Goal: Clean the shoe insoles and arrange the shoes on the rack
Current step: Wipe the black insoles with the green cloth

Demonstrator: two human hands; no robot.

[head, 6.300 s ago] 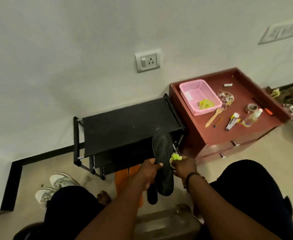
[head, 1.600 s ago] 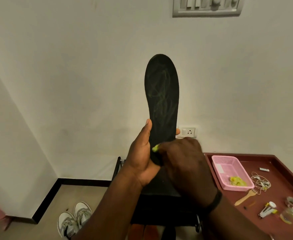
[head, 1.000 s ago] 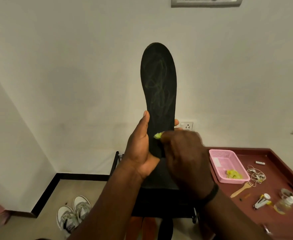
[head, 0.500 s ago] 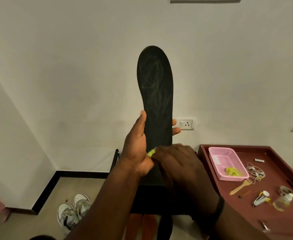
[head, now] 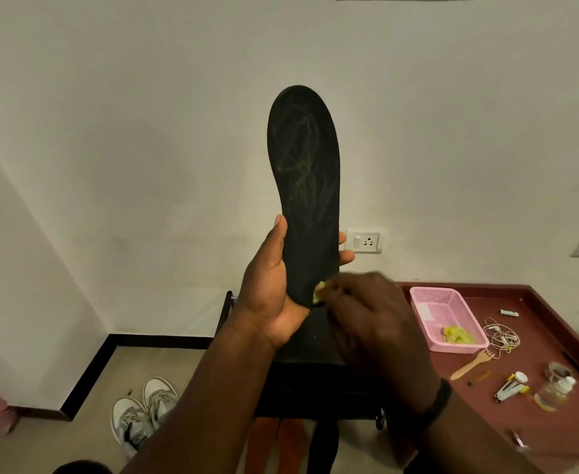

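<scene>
Left hand (head: pixel 274 285) grips the upright insole (head: pixel 306 186); right hand (head: pixel 373 323) pinches a yellow wipe (head: pixel 318 293) against it.

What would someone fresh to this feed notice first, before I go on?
The black insole, held upright mid-frame against the white wall, its upper part covered in pale scribble-like streaks. The left hand grips its lower part, while the right hand presses a small yellow-green wad at its lower edge. At right, a pink basket sits on a dark red table; grey-white sneakers lie on the floor, lower left.
</scene>
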